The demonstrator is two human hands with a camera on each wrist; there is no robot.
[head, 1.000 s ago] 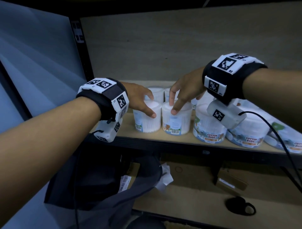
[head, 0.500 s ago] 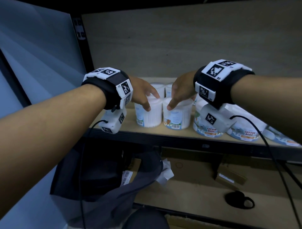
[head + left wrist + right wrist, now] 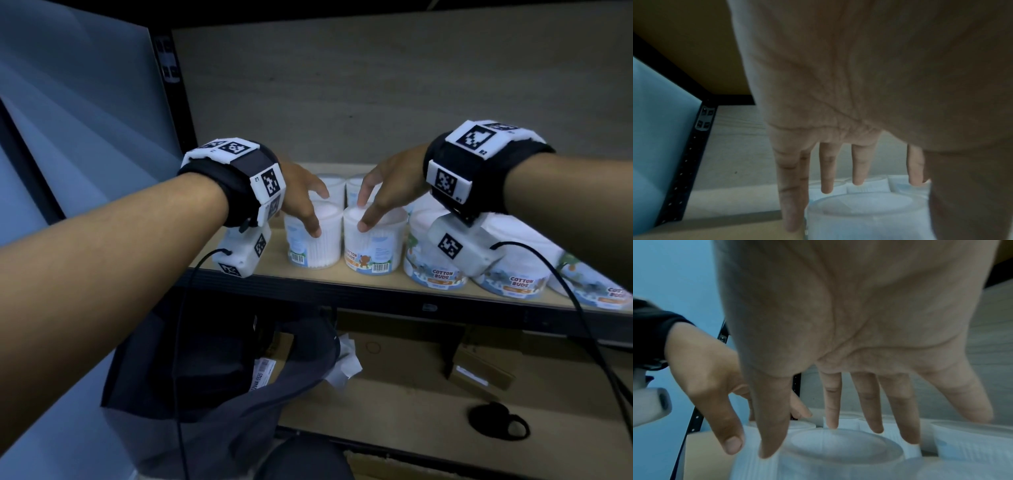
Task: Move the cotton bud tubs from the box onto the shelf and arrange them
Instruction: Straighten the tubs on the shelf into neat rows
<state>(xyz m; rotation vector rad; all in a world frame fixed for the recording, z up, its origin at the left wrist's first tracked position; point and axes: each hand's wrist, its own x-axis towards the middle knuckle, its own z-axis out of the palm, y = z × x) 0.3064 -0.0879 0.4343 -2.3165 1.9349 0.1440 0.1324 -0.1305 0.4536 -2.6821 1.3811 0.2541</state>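
Two cotton bud tubs stood side by side at the shelf (image 3: 342, 277) front — the left hand (image 3: 301, 195) spread over the left tub (image 3: 313, 245), the right hand (image 3: 390, 185), fingers straight, over the right tub (image 3: 375, 245).

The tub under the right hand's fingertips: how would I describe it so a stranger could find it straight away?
Look at the wooden shelf and its front row of tubs. Second from the left stands a narrow clear tub, with the right hand over its lid. Unlike the narrow tub to its left, it shows a small bear and orange label; the tubs to its right are wider.
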